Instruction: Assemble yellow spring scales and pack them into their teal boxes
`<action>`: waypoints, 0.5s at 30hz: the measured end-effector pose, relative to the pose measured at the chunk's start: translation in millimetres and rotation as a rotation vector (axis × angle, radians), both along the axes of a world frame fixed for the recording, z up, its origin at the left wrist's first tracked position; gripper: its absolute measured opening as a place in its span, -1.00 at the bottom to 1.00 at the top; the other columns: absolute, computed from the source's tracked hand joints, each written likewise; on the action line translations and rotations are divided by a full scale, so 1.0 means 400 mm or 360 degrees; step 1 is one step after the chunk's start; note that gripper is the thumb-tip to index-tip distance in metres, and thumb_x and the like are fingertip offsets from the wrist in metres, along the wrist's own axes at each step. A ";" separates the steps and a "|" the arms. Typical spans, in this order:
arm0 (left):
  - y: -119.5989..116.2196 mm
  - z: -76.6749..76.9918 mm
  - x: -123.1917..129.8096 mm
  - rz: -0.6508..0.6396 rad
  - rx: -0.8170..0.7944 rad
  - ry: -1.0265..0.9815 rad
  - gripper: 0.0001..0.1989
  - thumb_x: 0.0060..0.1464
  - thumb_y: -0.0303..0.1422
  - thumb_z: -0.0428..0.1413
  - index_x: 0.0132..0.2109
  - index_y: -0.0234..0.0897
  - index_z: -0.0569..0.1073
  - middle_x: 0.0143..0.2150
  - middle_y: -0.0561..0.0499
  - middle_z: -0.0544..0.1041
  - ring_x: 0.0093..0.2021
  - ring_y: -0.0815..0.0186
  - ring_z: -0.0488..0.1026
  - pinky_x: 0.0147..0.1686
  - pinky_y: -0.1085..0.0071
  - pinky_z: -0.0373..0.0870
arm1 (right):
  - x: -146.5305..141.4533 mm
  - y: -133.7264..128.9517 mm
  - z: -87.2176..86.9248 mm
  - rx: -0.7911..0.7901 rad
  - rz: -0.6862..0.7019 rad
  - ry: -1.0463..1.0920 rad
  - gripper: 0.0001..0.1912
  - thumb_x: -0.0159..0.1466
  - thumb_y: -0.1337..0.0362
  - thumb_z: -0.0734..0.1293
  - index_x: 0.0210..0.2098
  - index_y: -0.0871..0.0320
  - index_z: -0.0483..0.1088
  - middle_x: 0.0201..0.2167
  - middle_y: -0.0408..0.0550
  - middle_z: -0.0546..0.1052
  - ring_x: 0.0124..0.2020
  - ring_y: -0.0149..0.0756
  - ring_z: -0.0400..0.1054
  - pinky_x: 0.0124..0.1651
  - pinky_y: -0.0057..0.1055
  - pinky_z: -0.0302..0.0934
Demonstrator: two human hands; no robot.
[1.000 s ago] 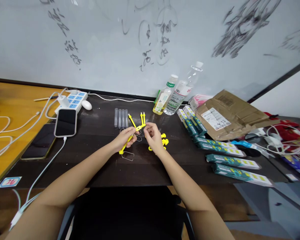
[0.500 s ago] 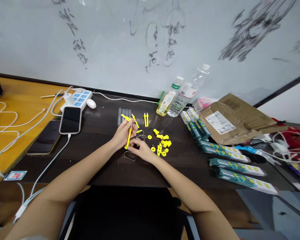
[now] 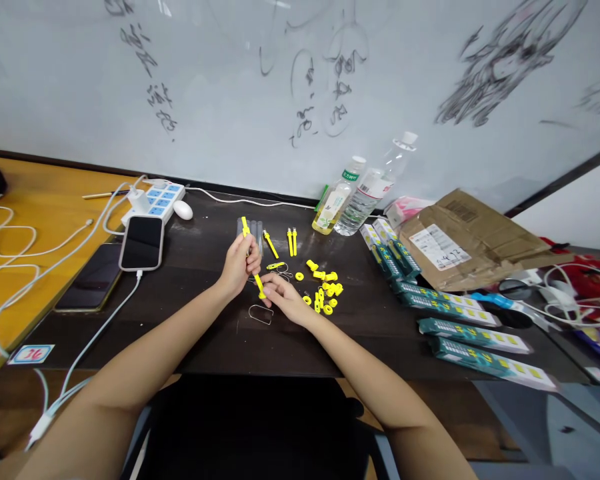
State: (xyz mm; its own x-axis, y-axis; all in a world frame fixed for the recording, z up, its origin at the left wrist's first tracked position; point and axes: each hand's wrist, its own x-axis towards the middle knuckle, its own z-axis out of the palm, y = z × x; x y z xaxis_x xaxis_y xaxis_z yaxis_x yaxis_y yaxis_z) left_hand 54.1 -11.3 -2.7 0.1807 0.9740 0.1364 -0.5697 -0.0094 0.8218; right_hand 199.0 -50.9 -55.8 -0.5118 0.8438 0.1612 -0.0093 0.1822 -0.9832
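My left hand (image 3: 240, 268) is wrapped round yellow plastic parts; a slim yellow piece (image 3: 245, 228) sticks out above the fist and a yellow rod (image 3: 259, 285) comes out below it. They line up, but my fingers hide whether they join. My right hand (image 3: 286, 298) pinches the lower, wider end of the rod. Just below lies a bent wire hook (image 3: 261, 315). A small yellow clip (image 3: 275, 266) and more bent wire (image 3: 285, 272) rest beyond my hands. To the right are several loose yellow caps and rings (image 3: 328, 291), with small springs among them.
Grey clear tubes (image 3: 257, 233) lie behind my left hand, near three yellow rods with metal tips (image 3: 292, 241). Two bottles (image 3: 340, 195) stand at the back. Green boxes (image 3: 490, 363) and a cardboard parcel (image 3: 440, 243) are on the right. Phones (image 3: 141, 243) and a power strip (image 3: 163, 200) sit left.
My left hand has closed round the yellow parts, which now line up instead of lying at angles. The rod's lower end has shifted slightly right, into my right fingers.
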 end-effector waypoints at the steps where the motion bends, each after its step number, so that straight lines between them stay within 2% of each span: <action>1: 0.002 -0.001 0.000 0.0022 -0.0010 0.0015 -0.73 0.18 -0.22 0.05 -0.38 -0.24 0.17 -0.66 0.25 0.08 -0.72 0.57 -0.01 -0.72 0.63 -0.02 | 0.002 0.001 -0.001 -0.0003 -0.0007 -0.0010 -0.61 0.27 -0.04 0.24 -0.13 0.15 0.24 -0.60 -0.29 0.28 -0.55 -0.45 0.17 -0.35 -0.44 0.09; 6: 0.013 -0.009 -0.005 0.0152 0.0015 0.0140 -0.69 0.16 -0.22 0.04 -0.44 -0.24 0.14 -0.70 0.25 0.06 -0.75 0.58 -0.09 -0.76 0.62 -0.19 | 0.020 0.007 0.007 0.0155 -0.0090 -0.0188 -0.63 0.32 0.00 0.18 -0.11 0.17 0.29 -0.54 -0.18 0.41 -0.46 -0.40 0.27 -0.29 -0.40 0.14; 9: 0.018 -0.013 -0.007 0.0198 0.0010 0.0190 -0.71 0.15 -0.22 0.04 -0.45 -0.24 0.15 -0.71 0.26 0.05 -0.75 0.58 -0.09 -0.76 0.61 -0.20 | 0.032 0.015 0.013 0.0273 -0.0201 -0.0309 -0.64 0.33 0.00 0.17 -0.17 0.17 0.34 -0.51 -0.15 0.42 -0.42 -0.38 0.29 -0.27 -0.40 0.14; 15: 0.031 -0.032 -0.004 0.0111 -0.0055 0.0253 -0.75 0.14 -0.20 -0.02 -0.41 -0.25 0.21 -0.69 0.24 0.10 -0.76 0.57 -0.07 -0.75 0.62 -0.18 | 0.041 0.030 -0.003 0.0398 -0.0317 -0.0464 -0.65 0.33 0.02 0.16 -0.24 0.17 0.37 -0.53 -0.16 0.40 -0.43 -0.37 0.29 -0.25 -0.40 0.17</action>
